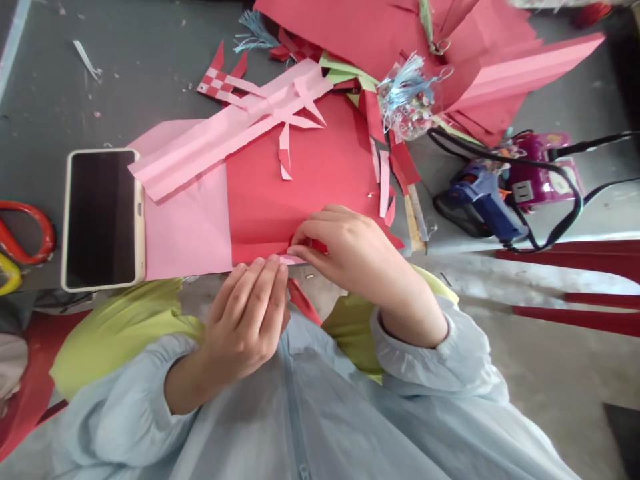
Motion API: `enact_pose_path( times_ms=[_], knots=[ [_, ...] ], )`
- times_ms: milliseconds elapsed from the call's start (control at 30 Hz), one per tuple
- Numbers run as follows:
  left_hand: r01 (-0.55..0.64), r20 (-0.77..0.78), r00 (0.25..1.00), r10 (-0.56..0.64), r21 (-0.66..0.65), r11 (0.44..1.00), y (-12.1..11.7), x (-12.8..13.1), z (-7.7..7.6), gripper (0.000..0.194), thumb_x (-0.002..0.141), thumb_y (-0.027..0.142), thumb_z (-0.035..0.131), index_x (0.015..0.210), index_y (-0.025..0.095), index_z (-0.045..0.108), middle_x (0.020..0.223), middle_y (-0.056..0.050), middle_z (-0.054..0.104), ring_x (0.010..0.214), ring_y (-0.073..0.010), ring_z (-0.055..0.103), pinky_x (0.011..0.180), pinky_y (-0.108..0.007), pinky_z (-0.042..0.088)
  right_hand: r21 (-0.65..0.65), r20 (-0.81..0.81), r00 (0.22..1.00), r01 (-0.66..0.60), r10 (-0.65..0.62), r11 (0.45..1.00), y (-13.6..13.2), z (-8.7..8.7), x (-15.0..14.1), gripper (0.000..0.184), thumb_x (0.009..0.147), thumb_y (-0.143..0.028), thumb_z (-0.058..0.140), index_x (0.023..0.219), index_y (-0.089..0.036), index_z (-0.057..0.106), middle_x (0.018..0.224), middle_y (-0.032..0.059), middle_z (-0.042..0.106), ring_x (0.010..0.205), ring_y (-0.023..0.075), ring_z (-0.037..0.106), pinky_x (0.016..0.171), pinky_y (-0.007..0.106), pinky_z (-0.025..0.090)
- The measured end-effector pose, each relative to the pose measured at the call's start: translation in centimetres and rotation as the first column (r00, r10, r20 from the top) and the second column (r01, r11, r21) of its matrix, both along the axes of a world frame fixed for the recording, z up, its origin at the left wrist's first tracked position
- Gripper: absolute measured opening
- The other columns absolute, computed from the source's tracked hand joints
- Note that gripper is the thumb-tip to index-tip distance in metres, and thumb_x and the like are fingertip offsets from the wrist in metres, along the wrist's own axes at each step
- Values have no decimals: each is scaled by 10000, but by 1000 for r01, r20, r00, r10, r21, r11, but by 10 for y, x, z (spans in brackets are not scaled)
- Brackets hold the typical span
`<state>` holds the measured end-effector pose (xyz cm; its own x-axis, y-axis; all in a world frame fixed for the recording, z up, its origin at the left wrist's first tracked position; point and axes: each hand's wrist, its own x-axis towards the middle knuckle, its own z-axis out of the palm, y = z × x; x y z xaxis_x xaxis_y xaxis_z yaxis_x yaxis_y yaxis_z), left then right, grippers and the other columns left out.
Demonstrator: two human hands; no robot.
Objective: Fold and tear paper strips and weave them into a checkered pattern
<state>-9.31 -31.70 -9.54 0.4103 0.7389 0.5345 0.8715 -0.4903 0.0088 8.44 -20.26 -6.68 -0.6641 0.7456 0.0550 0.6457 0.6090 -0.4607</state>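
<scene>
Head view, sole view: a person's two bare hands at the near edge of a grey table [165, 57], bent over paper. Item, step in hand: to judge by the pose, the working of a small pink strip [294, 259], folding or tucking it; the strip lies between the fingertips at the near edge of a red sheet [300, 173]. Item, next move: seems to call for a steady hold on one side and a fine pinch on the other, with the strip's edges kept in line. Item, right hand [350, 247]: reaching in from the right, wrist bent, back upward, thumb and forefinger brought together, apparently pinching the strip's right end; other fingers curled above the red sheet. Item, left hand [250, 313]: back toward the camera, fingers straight and side by side, tips at the strip's left end; thumb mostly hidden, so whether it grasps or merely presses cannot be made out. Item, red strip [304, 303]: hanging just below the fingertips; attachment unclear. Item, beside the red sheet on its left: pink sheet [187, 233], then phone [103, 220]. Item, beyond the hands: creased pink paper [225, 140], lying slantwise across both sheets.
</scene>
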Motion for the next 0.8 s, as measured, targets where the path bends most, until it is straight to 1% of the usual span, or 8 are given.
enact_pose_path(
  times_ms=[100, 200, 267, 333, 400, 533, 667, 800],
  knots=[
    [-19, -10, 1000, 19, -29, 999, 1, 2, -2, 440, 850, 182, 728, 1242, -6, 658, 1202, -173, 756, 1121, -312, 724, 1043, -423, 544, -25, 1, 1000, 17, -17, 1000, 0, -1, 0, 170, 913, -234, 684, 756, -176, 655, 739, 40, 687, 726, 192, 576, 656, 300, 396],
    [-52, -19, 999, 51, -53, 997, 2, 4, -4, 434, 879, 193, 701, 1272, 16, 644, 1233, -177, 743, 1179, -309, 706, 1069, -416, 541, -36, 4, 1000, 16, -16, 999, 0, -1, 0, 190, 927, -254, 670, 757, -174, 641, 737, 39, 676, 723, 192, 572, 660, 301, 400],
    [-80, -25, 997, 78, -62, 995, 3, 6, -6, 414, 903, 206, 672, 1280, 35, 642, 1249, -178, 735, 1206, -305, 694, 1084, -415, 538, -28, 6, 1000, 19, -19, 999, -1, -2, -1, 224, 941, -296, 659, 754, -175, 633, 730, 38, 666, 718, 192, 564, 655, 302, 393],
    [-95, -29, 995, 93, -66, 993, 3, 8, -8, 402, 919, 218, 649, 1272, 27, 645, 1255, -188, 729, 1214, -311, 689, 1094, -419, 533, -11, 17, 1000, 23, -22, 1000, -1, -2, -2, 264, 961, -325, 629, 742, -179, 623, 713, 39, 648, 708, 191, 547, 647, 303, 378],
    [-101, -29, 995, 99, -73, 992, 3, 9, -10, 410, 923, 222, 644, 1267, -2, 640, 1259, -204, 723, 1216, -323, 685, 1104, -422, 525, -13, 48, 998, 29, -28, 1000, -2, -1, -4, 278, 976, -320, 602, 737, -180, 620, 712, 44, 639, 706, 192, 531, 647, 307, 365],
    [-123, -27, 992, 121, -93, 988, 2, 10, -11, 424, 922, 219, 651, 1274, -17, 630, 1277, -220, 709, 1248, -324, 663, 1120, -420, 511, -83, 135, 989, 64, -52, 995, -1, 4, -9, 237, 949, -269, 625, 734, -169, 626, 719, 50, 636, 721, 196, 522, 653, 309, 348],
    [-136, -34, 991, 133, -106, 985, 1, 10, -9, 434, 915, 223, 666, 1263, -36, 636, 1273, -235, 705, 1216, -332, 682, 1095, -424, 528, -126, 182, 980, 105, -81, 986, 2, 8, -14, 231, 928, -250, 631, 712, -171, 619, 698, 44, 632, 721, 190, 516, 641, 300, 328],
    [-145, -61, 988, 139, -104, 984, 3, 10, -4, 416, 913, 217, 667, 1239, -40, 652, 1247, -219, 721, 1149, -322, 718, 1024, -408, 572, -171, 232, 968, 134, -93, 976, 6, 10, -17, 234, 914, -238, 627, 689, -179, 602, 708, 40, 641, 709, 174, 510, 636, 292, 317]
  ],
)
